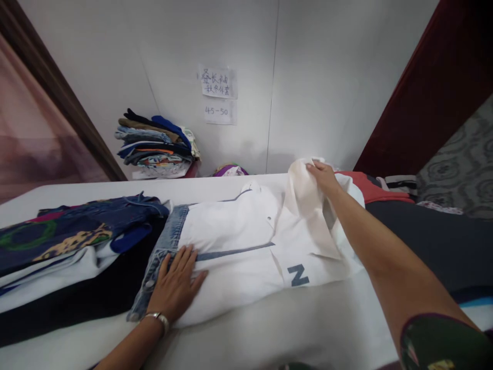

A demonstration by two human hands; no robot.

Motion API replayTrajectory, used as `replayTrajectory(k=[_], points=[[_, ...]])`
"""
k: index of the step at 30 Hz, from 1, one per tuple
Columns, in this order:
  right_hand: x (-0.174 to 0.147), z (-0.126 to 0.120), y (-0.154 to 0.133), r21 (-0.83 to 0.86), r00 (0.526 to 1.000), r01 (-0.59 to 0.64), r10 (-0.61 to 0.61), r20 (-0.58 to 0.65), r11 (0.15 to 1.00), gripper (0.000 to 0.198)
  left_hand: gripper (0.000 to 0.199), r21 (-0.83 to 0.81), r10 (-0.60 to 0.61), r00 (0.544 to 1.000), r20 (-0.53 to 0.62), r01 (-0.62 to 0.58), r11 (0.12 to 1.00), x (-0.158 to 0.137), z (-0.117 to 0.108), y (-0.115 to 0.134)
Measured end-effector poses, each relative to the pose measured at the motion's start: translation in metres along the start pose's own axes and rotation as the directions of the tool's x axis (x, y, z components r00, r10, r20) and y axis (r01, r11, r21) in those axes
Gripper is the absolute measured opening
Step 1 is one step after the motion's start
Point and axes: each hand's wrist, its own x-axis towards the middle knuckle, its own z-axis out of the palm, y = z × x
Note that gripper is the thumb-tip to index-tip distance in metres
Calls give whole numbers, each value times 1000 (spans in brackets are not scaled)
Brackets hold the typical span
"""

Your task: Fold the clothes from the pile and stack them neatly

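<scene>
A white jacket (231, 226) with denim trim and a dark letter N lies partly folded in front of me. Its denim waistband (154, 262) with buttons faces left. My left hand (175, 280) rests flat on the jacket beside that band, fingers stretched out. Farther right, my right hand (321, 174) pinches the raised edge of a cream-white part of the jacket (304, 195), holding it above the table. The underside of that lifted part is mostly hidden.
Several garments, among them a dark blue patterned one (77, 234), lie at the left. A folded clothes stack (157, 139) stands behind, against the wall. Red clothing (370, 186) and dark fabric (419, 236) lie at right. Handwritten paper signs (219, 82) hang on the wall.
</scene>
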Motion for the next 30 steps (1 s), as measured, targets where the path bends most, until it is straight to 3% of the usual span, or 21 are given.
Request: replayTrajectory(k=[3, 5, 7, 9, 10, 11, 12, 15, 18, 20, 22, 24, 26, 30], points=[[-37, 27, -37, 21, 972, 154, -155, 175, 988, 37, 59, -10, -26, 999, 45, 27, 1000, 2, -5, 4], [-79, 53, -46, -11, 901, 265, -243, 360, 964, 35, 59, -19, -37, 997, 64, 38, 999, 3, -8, 6], [-131, 79, -39, -38, 721, 383, -273, 636, 923, 34, 59, -29, -45, 995, 85, 48, 998, 3, -11, 8], [-182, 98, -22, -38, 441, 486, -208, 873, 873, 38, 58, -35, -52, 992, 111, 57, 998, 4, -14, 10], [-205, 103, -12, -53, 336, 518, -147, 930, 854, 42, 57, -37, -56, 991, 123, 61, 997, 4, -16, 11], [-224, 107, -3, -89, 286, 538, -82, 955, 838, 46, 56, -38, -60, 990, 130, 66, 997, 4, -17, 12], [-239, 107, 4, -124, 277, 551, -40, 960, 825, 47, 55, -40, -64, 989, 133, 70, 997, 4, -18, 13], [-264, 98, 12, -202, 366, 553, -17, 931, 808, 46, 55, -52, -67, 989, 130, 74, 996, 5, -21, 14], [-267, 76, 3, -195, 473, 573, -127, 872, 796, 43, 53, -102, -57, 989, 138, 71, 992, 6, -23, 11], [-264, 55, -3, -225, 566, 608, -217, 795, 761, 40, 49, -163, -57, 987, 148, 81, 983, 7, -27, 10], [-259, 28, -2, -332, 689, 615, -284, 666, 715, 38, 46, -238, -96, 985, 144, 129, 963, 7, -35, 11], [-253, -1, 8, -480, 810, 558, -319, 492, 677, 39, 46, -289, -160, 978, 135, 193, 938, 9, -44, 18], [-248, -29, 27, -612, 893, 449, -312, 324, 651, 43, 49, -278, -208, 964, 167, 248, 928, 12, -54, 27], [-244, -64, 66, -730, 968, 248, -197, 157, 636, 55, 62, -145, -259, 928, 267, 304, 942, 25, -63, 48]])
